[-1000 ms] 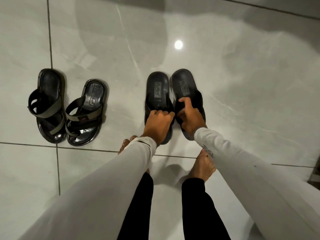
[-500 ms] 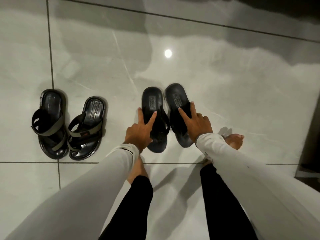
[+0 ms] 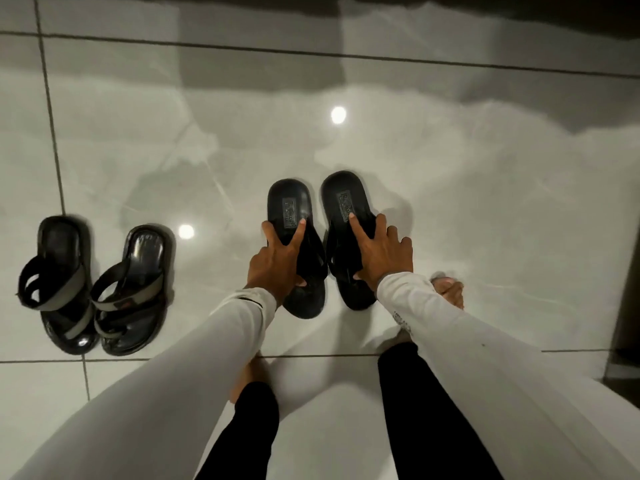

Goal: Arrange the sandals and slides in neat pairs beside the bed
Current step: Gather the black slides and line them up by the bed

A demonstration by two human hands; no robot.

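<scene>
Two black slides stand side by side on the tiled floor in front of me, heels pointing away. My left hand (image 3: 277, 261) lies on the left slide (image 3: 289, 199), two fingers spread over its footbed and the thumb tucked at the strap. My right hand (image 3: 381, 258) covers the strap of the right slide (image 3: 341, 190), index finger stretched onto the footbed label. A narrow gap separates the two slides. Further left, a pair of black sandals with grey straps stands together, the left sandal (image 3: 64, 237) touching the right sandal (image 3: 147, 251) at the toes.
The floor is glossy grey tile with dark grout lines and lamp reflections. My bare right foot (image 3: 448, 291) is planted just right of the slides, my left foot below them. A dark furniture edge (image 3: 627, 271) rises at the far right.
Both hands went from curled over the slide straps to fingers stretched along the footbeds. The slides now sit further from me. My right foot stepped out to the right.
</scene>
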